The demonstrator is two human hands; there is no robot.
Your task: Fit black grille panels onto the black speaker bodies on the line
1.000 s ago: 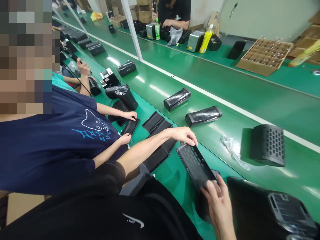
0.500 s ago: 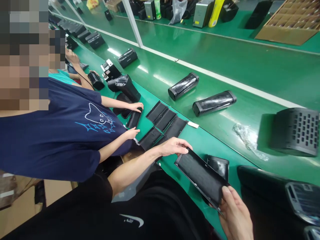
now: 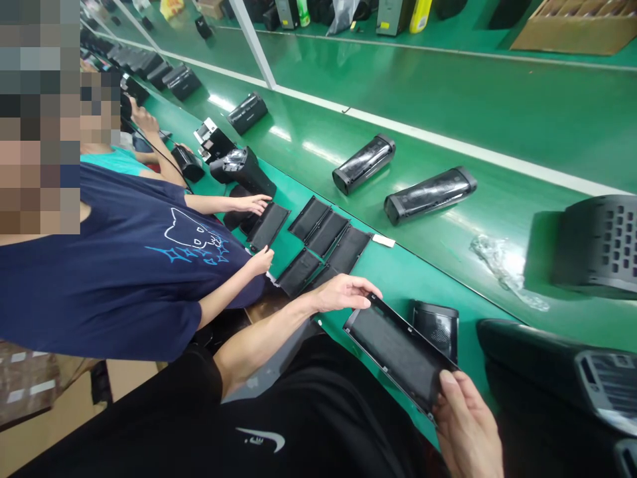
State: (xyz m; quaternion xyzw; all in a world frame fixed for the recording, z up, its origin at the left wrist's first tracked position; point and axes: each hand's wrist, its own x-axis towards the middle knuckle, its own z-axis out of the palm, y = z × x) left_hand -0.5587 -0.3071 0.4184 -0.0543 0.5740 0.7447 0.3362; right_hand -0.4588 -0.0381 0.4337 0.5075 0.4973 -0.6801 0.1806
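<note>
A long black rectangular panel [image 3: 398,355] with a raised rim and small clips along its edges is held tilted above the green bench. My left hand [image 3: 343,293] pinches its far-left end between thumb and fingers. The near-right end is gripped by my right hand [image 3: 468,418], thumb on the inner face. Behind the panel stands a black speaker-like housing [image 3: 438,325], partly covered by it. Several similar black panels [image 3: 326,234] lie in rows on the bench, just beyond my left hand.
To the left, a co-worker in a navy shirt [image 3: 199,265] holds another black panel [image 3: 269,226]. Black cylindrical housings [image 3: 430,194] rest on the green conveyor [image 3: 318,153], near crumpled clear plastic [image 3: 505,269]. Large black housings [image 3: 527,358] stand at the right. A white strip [image 3: 383,240] lies by the bench edge.
The panel in my hands has tipped slightly, showing more of its inner face; both hands keep their grip. The co-worker's panel has turned to face up. The view has shifted a little.
</note>
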